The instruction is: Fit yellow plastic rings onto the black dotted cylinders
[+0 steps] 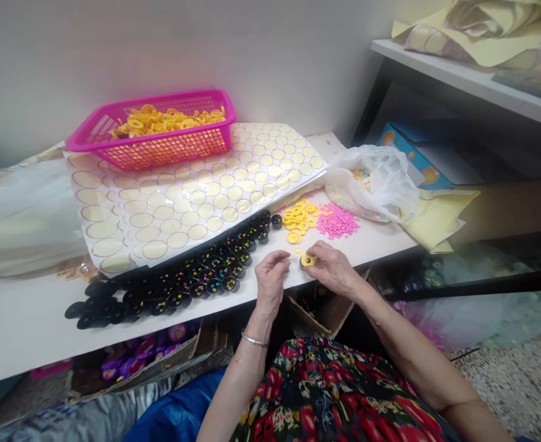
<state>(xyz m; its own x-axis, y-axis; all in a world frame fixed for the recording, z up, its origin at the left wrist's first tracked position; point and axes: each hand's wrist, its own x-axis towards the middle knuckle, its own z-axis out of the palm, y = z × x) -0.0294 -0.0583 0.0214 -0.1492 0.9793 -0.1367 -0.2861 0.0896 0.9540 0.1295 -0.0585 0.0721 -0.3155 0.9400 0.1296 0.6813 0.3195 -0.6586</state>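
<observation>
My right hand (331,267) pinches a small black cup topped with a yellow ring (306,261) at the front edge of the white table (22,319). My left hand (270,279) hovers just left of it, fingers curled, with nothing visible in them. Behind the hands lie a pile of loose yellow rings (300,218) and a heap of pink beads (337,222). To the left stand rows of black cups (192,279), several with coloured beads inside.
A sheet of round stickers (183,196) covers the table's middle, with a pink basket of yellow rings (155,132) on its far side. A clear plastic bag (376,181) lies at right. Cardboard boxes (319,310) sit under the table. A shelf (464,77) stands at right.
</observation>
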